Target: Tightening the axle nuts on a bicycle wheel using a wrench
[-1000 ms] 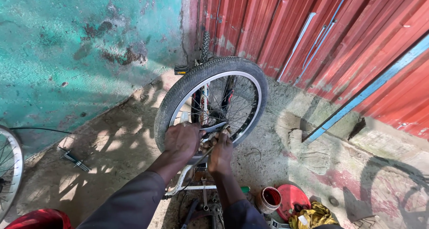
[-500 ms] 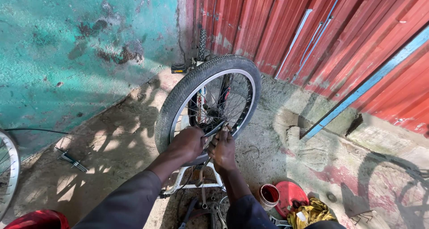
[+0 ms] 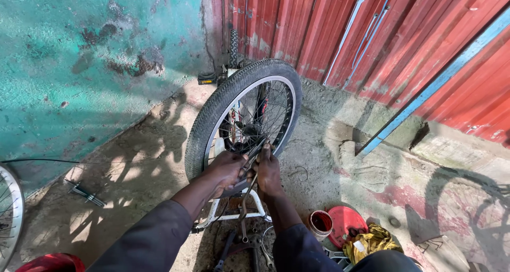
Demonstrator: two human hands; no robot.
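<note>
Both hands work at the hub of an upturned bicycle wheel point(image 3: 241, 115) on the concrete floor point(image 3: 133, 181): left hand point(image 3: 227, 168) curled around the axle area, right hand point(image 3: 267, 171) gripping a spanner point(image 3: 247, 189).

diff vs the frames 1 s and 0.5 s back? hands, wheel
Both hands closed in together at the wheel's hub side: the left hand drew nearer the right hand, which now grips a wrench hanging below. The camera view shifted slightly. Unchanged: the upturned bike's wheel by the red metal wall, the red lid and small tin on the ground.
</note>
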